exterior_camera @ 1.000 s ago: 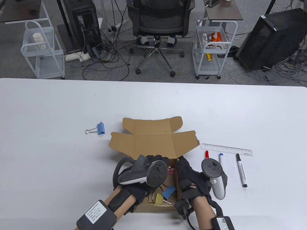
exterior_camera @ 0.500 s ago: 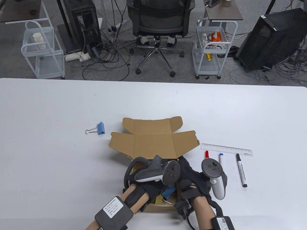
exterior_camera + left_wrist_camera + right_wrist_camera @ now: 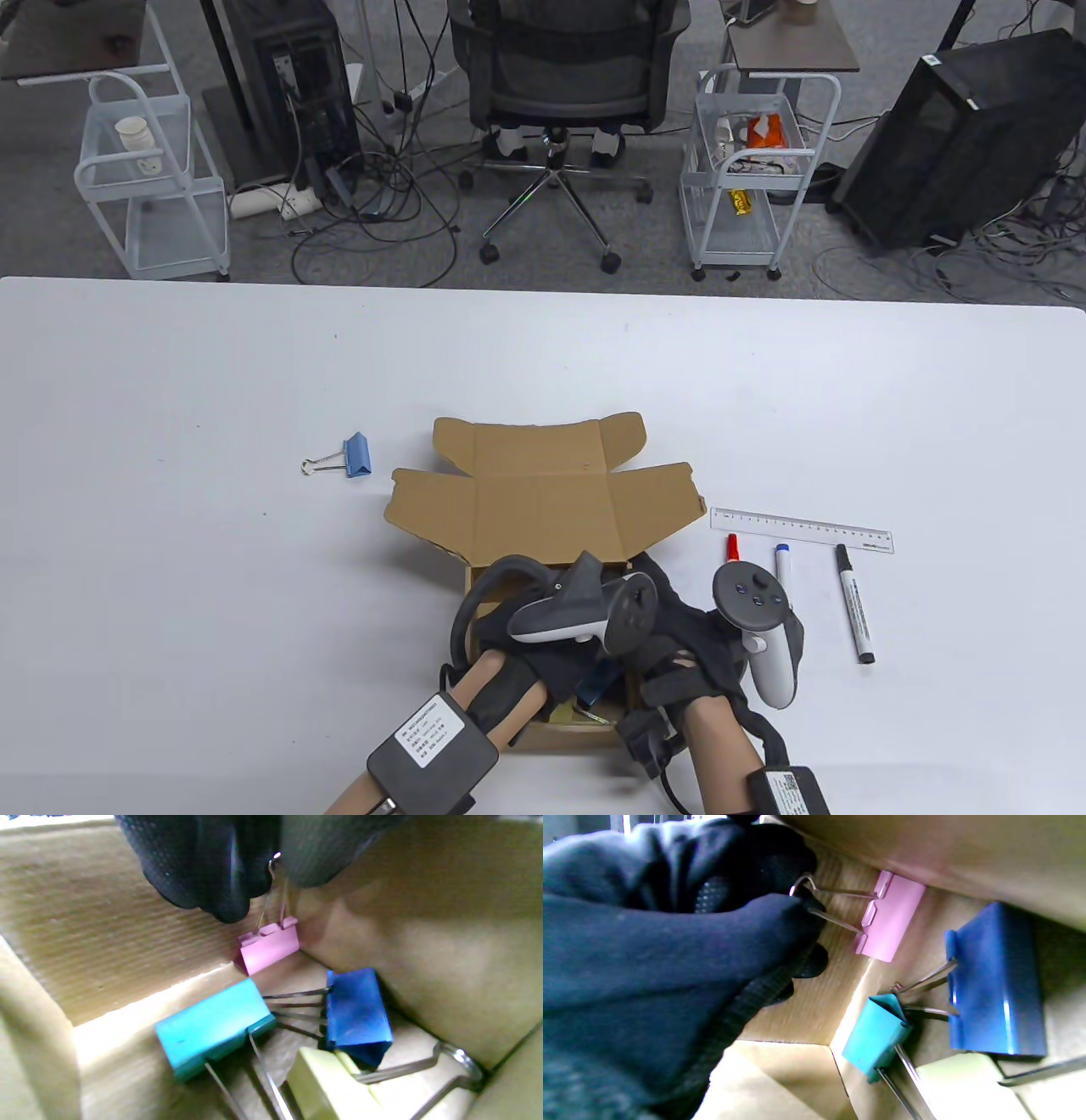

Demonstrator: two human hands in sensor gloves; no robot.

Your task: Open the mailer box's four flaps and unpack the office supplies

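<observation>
left hand [image 3: 543, 645] pinches pink clip [image 3: 268, 947] inside mailer box [image 3: 543, 509] holding teal, blue, yellow clips; right hand's [image 3: 679, 645] grip unclear

**An office workroom**

Beyond the white counter [image 3: 254, 382] lies grey carpet with a black mesh swivel chair [image 3: 564, 76], black computer towers [image 3: 310, 81], tangled cables [image 3: 382, 204], a white power strip [image 3: 271, 200] and white wire trolleys [image 3: 153, 187] beside small dark desks [image 3: 793, 42].

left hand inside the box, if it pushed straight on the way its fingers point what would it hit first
Probably the pink binder clip, whose wire handles the left hand fingers already pinch. Just behind it is the mailer box wall and floor corner. Depth is unclear, so this is a guess.
</observation>
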